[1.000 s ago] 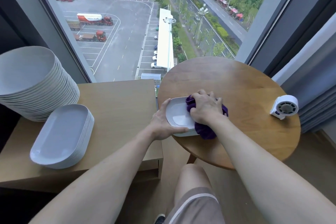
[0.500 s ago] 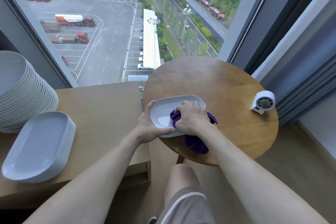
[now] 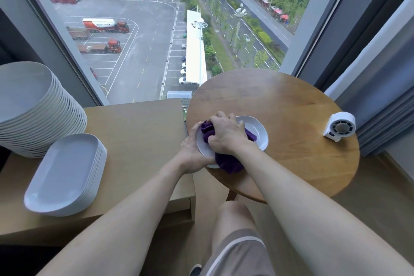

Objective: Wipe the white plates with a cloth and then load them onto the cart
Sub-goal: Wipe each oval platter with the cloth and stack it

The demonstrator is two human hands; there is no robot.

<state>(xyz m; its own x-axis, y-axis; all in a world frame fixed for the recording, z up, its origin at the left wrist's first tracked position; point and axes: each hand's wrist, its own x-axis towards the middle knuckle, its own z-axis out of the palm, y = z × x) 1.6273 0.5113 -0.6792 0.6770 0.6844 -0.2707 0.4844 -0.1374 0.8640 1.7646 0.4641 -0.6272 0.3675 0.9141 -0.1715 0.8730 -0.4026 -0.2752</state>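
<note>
Here the white oval plate [image 3: 257, 132] lay at the near-left edge of the round table [image 3: 280, 101], its long axis running left to right. The left hand [image 3: 190, 154] gripped its left rim. The right hand [image 3: 225, 133], directly above, clutched a purple cloth [image 3: 228, 161] against it.

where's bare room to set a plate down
Bare: the far half of the round table, between the plate and the window; the wooden counter from the oval plate stack to its right edge. Crowded: the counter's left end, where the round plate stack stands too.
</note>
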